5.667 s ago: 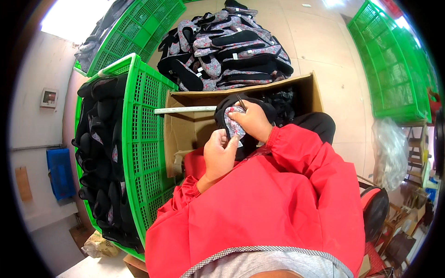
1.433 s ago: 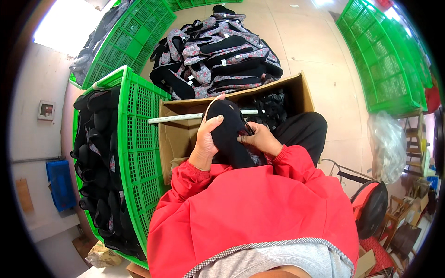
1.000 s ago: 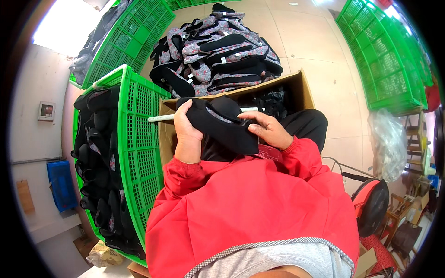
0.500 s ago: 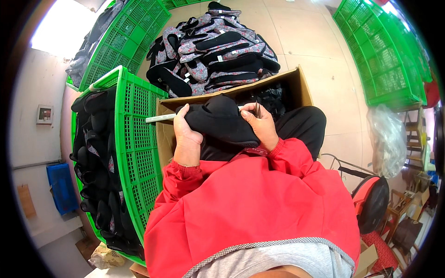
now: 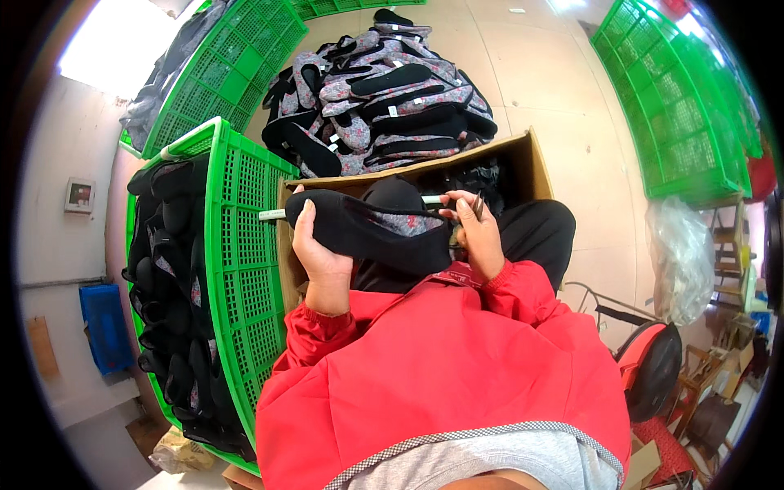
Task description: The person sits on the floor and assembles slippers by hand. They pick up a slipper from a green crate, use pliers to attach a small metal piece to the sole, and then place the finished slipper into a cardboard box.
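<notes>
A black slipper (image 5: 347,233) with a grey-and-red floral lining lies tilted over my lap, its opening turned up. My left hand (image 5: 322,261) grips its left end, thumb on top and the other fingers underneath. At the slipper's right end, my right hand (image 5: 483,241) is closed around small dark pointed snips (image 5: 478,206), blades up. Its thumb and forefinger are close to the slipper's edge; whether they pinch it I cannot tell. A pale rod (image 5: 272,215) runs behind the slipper, showing on both sides.
Beyond my knees stands a cardboard box (image 5: 535,167) with dark material inside. Behind it is a heap of floral-lined slippers (image 5: 392,106). A green crate (image 5: 249,245) of black slippers stands at my left, another green crate (image 5: 661,106) at far right, near a clear plastic bag (image 5: 682,261).
The slipper has been turned so its opening and floral lining show. My left hand has moved slightly left and down, my right hand slightly right and down, still with the snips.
</notes>
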`<act>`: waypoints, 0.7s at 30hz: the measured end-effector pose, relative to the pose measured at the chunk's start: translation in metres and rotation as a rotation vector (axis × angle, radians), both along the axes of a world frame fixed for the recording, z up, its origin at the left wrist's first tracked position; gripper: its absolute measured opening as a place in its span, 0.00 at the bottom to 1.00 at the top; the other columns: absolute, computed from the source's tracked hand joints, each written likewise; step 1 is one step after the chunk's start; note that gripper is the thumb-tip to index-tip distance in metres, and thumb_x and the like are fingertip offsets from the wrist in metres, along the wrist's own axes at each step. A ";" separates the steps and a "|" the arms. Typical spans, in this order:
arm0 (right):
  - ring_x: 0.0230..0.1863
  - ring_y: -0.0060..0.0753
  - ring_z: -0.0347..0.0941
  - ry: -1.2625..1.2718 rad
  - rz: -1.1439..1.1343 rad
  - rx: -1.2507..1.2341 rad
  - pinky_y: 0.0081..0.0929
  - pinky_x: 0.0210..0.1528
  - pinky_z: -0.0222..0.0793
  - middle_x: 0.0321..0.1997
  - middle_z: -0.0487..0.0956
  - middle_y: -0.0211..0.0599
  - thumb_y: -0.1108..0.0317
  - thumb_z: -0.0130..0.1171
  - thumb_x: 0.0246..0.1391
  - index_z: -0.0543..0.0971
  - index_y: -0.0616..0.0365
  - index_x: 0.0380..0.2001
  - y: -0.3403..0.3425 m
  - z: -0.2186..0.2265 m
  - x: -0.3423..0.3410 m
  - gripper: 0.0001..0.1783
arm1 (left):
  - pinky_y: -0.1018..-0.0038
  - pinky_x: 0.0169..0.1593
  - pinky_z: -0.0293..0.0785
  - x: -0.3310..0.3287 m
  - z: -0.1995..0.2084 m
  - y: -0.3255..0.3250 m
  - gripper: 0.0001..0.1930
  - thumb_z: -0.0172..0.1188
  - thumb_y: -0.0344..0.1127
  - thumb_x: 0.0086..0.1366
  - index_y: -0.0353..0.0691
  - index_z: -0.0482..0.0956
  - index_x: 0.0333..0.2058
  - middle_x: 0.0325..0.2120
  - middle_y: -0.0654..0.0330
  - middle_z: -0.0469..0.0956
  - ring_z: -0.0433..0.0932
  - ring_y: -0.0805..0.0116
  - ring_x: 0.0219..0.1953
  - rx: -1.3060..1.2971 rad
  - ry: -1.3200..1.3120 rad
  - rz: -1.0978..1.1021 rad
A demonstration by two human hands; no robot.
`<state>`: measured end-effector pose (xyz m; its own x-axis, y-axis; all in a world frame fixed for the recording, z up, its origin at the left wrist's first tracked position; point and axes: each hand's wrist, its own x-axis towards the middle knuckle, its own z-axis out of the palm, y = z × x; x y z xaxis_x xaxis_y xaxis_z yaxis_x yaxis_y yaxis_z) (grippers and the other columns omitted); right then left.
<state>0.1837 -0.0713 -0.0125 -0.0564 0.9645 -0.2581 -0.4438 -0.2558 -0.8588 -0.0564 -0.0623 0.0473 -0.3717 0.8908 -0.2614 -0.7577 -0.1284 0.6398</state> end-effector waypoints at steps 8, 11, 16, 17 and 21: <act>0.17 0.18 0.66 0.213 0.009 -0.423 0.14 0.14 0.53 0.30 0.78 0.26 0.55 0.44 0.68 0.75 0.51 0.44 -0.012 -0.032 0.007 0.15 | 0.63 0.58 0.73 0.035 0.001 -0.012 0.30 0.59 0.28 0.62 0.48 0.61 0.62 0.55 0.53 0.72 0.74 0.60 0.53 0.364 0.324 -0.046; 0.31 0.26 0.79 0.115 -0.047 -0.356 0.22 0.22 0.73 0.39 0.81 0.29 0.49 0.44 0.69 0.74 0.50 0.49 -0.008 -0.054 0.026 0.20 | 0.66 0.56 0.75 0.027 -0.005 -0.013 0.16 0.55 0.35 0.71 0.45 0.67 0.55 0.52 0.54 0.75 0.76 0.63 0.51 0.271 -0.006 -0.152; 0.21 0.30 0.78 0.024 -0.155 -0.260 0.23 0.12 0.68 0.35 0.82 0.35 0.56 0.43 0.70 0.72 0.53 0.49 0.000 -0.045 0.036 0.16 | 0.75 0.44 0.79 0.012 -0.021 -0.019 0.13 0.53 0.31 0.72 0.44 0.70 0.54 0.42 0.60 0.79 0.79 0.73 0.43 -0.145 0.196 -0.239; 0.20 0.29 0.78 0.011 -0.164 -0.263 0.22 0.11 0.67 0.34 0.82 0.35 0.57 0.43 0.69 0.73 0.55 0.49 0.001 -0.045 0.039 0.16 | 0.76 0.43 0.79 0.010 -0.025 -0.019 0.15 0.54 0.30 0.72 0.44 0.70 0.56 0.43 0.59 0.78 0.79 0.73 0.43 -0.167 0.210 -0.271; 0.17 0.28 0.76 0.097 -0.250 -0.196 0.21 0.10 0.65 0.32 0.82 0.36 0.61 0.44 0.68 0.75 0.53 0.47 0.003 -0.035 0.030 0.14 | 0.74 0.47 0.79 0.009 -0.028 -0.020 0.17 0.52 0.27 0.72 0.40 0.68 0.58 0.45 0.57 0.78 0.79 0.71 0.45 -0.127 0.166 -0.265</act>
